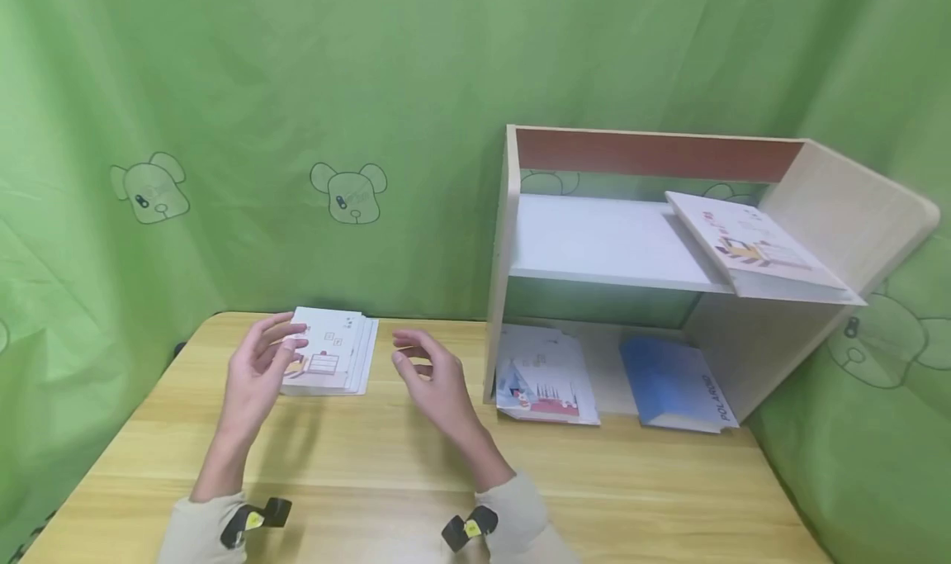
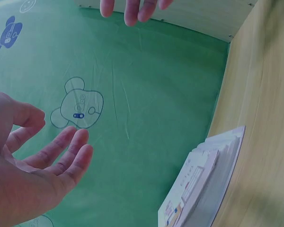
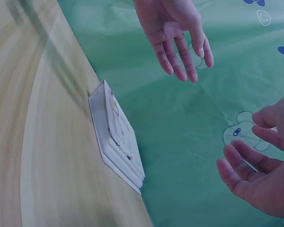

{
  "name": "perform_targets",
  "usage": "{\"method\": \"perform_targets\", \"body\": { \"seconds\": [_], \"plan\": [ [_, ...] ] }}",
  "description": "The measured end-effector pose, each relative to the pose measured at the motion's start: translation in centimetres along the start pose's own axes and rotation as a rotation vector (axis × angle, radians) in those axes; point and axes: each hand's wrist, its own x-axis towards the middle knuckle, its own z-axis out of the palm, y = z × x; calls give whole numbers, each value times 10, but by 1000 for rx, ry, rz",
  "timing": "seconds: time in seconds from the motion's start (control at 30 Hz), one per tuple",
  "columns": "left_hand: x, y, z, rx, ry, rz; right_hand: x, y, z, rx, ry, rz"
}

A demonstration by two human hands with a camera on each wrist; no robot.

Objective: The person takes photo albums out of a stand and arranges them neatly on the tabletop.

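Note:
A stack of several white books (image 1: 330,353) with printed covers lies flat near the table's back edge. My left hand (image 1: 258,366) hovers over the stack's left side in the head view, fingers loosely bent and holding nothing. In the left wrist view the stack (image 2: 194,184) is apart from the left hand (image 2: 42,165). To the right of the stack, my right hand (image 1: 434,382) hangs above the table with relaxed fingers and nothing in them. The right wrist view shows the right hand (image 3: 262,170) well apart from the books (image 3: 116,137).
A two-level wooden shelf (image 1: 501,258) stands at the right. One white book (image 1: 758,238) leans on its upper board. Below, a white book (image 1: 546,374) lies at the left and a blue book (image 1: 672,382) at the right. A green curtain (image 1: 416,68) hangs behind the table (image 1: 371,457).

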Motion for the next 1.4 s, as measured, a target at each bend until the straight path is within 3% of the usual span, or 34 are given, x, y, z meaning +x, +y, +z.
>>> {"method": "perform_targets", "body": {
  "seconds": [0.23, 0.53, 0.83, 1.07, 1.4],
  "plan": [
    [-1, 8, 6, -7, -44, 52, -2, -8, -15, 28, 26, -53],
    [-4, 24, 15, -32, -57, 78, -2, -21, -28, 37, 38, -114],
    [-10, 29, 32, -68, -76, 91, -9, -24, -42, 12, 55, -157],
    [-11, 33, 46, -107, -74, 108, -14, -32, -57, 22, 79, -137],
    [-13, 36, 67, -133, -124, 132, -20, -30, -83, -23, 101, -161]
  ]
}}
